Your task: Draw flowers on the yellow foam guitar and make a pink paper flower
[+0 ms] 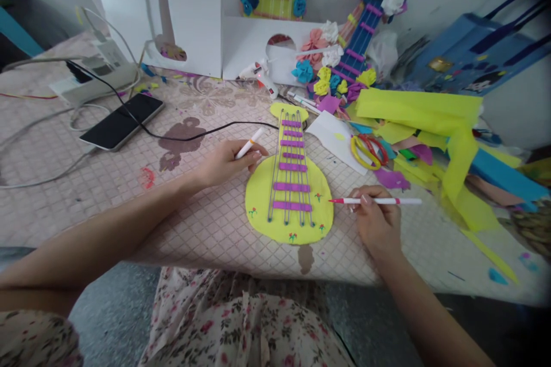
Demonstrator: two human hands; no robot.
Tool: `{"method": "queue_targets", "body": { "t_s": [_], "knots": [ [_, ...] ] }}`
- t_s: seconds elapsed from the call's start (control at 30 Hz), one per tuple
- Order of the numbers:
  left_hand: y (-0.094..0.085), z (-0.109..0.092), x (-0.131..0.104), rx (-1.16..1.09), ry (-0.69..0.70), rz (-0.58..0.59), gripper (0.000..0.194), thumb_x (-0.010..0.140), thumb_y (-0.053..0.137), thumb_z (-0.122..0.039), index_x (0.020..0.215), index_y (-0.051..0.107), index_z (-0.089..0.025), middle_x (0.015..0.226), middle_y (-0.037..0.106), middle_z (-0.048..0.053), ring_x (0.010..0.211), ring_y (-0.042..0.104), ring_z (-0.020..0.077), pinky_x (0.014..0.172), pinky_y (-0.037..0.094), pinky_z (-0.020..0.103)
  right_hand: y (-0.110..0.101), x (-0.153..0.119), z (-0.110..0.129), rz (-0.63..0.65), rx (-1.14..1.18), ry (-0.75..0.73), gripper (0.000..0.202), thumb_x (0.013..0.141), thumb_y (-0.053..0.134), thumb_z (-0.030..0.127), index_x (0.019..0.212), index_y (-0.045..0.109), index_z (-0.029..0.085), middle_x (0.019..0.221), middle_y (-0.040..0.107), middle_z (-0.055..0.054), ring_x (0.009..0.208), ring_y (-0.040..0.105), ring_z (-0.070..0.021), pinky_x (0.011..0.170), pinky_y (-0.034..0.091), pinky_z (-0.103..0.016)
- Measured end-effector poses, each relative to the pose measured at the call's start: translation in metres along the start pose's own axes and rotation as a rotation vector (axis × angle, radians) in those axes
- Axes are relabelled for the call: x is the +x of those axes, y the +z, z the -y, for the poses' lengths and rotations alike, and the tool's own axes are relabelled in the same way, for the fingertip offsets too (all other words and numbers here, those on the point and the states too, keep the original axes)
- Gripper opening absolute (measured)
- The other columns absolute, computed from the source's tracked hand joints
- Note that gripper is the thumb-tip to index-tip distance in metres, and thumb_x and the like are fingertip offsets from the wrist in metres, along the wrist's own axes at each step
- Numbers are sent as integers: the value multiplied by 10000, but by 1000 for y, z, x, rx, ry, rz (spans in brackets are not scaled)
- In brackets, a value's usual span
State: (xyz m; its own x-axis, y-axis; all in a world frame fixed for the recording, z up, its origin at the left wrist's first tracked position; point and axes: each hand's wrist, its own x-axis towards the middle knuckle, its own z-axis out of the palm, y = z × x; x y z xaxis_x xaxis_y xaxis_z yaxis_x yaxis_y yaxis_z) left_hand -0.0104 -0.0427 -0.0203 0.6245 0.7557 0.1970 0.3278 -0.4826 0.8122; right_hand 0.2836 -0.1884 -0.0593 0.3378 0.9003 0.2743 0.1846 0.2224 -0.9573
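A yellow paper guitar [258, 192] lies flat on the table in front of me, with purple strips across its neck and body and grey strings running lengthwise. Small red and green flowers are drawn near its lower edge and right side. My right hand [379, 221] grips a red felt-tip pen [387, 201], its uncovered tip pointing left at the guitar's right edge. Closed around a white pen or pen cap with an orange band [249, 144], my left hand [230, 161] rests at the guitar's upper left edge.
Scissors [365, 152] lie on white paper at right, beside yellow and blue paper scraps [419, 104]. Behind are a hot glue gun [260, 75], a decorated blue guitar [360, 40] and white boards [193, 17]. A phone [124, 120], power strip [97, 81] and cables occupy the left.
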Motion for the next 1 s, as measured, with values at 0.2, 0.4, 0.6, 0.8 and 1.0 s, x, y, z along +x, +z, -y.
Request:
{"method": "queue_targets", "body": {
  "t_s": [0.2, 0.4, 0.6, 0.8, 1.0],
  "knots": [
    [2, 5, -2, -76, 4, 26, 269, 881, 506, -352, 998, 679, -184, 968, 704, 49, 826, 635, 143, 727, 497, 227, 3, 5, 5, 32, 151, 89, 90, 845, 559, 281, 773, 574, 230, 596, 489, 33, 546, 457, -115, 544, 403, -284],
    [4, 8, -4, -162, -81, 82, 316, 848, 570, -374, 1067, 674, -171, 957, 719, 64, 797, 655, 159, 695, 513, 242, 3, 8, 5, 74, 189, 144, 117, 841, 569, 278, 737, 565, 226, 564, 452, 37, 532, 436, -113, 520, 380, -272],
    [8, 6, -5, -274, -102, 79, 231, 783, 656, -354, 885, 696, -151, 865, 722, 58, 770, 655, 147, 686, 516, 229, 4, 9, 2, 93, 193, 123, 72, 844, 562, 284, 785, 578, 245, 598, 472, 32, 546, 455, -120, 531, 405, -290],
    [8, 4, -4, -265, -82, 66, 187, 811, 617, -326, 778, 690, -157, 869, 722, 50, 820, 647, 137, 732, 497, 224, 25, 41, 18, 174, 242, 22, 49, 812, 611, 315, 833, 623, 273, 679, 529, 10, 625, 509, -150, 609, 449, -344],
    [4, -1, -3, -237, -129, 63, 302, 899, 478, -380, 920, 659, -138, 656, 689, 35, 553, 553, 95, 514, 413, 195, 66, 74, 44, 351, 261, -65, 169, 839, 569, 387, 821, 657, 244, 670, 537, -11, 614, 510, -155, 577, 423, -337]
  ]
}}
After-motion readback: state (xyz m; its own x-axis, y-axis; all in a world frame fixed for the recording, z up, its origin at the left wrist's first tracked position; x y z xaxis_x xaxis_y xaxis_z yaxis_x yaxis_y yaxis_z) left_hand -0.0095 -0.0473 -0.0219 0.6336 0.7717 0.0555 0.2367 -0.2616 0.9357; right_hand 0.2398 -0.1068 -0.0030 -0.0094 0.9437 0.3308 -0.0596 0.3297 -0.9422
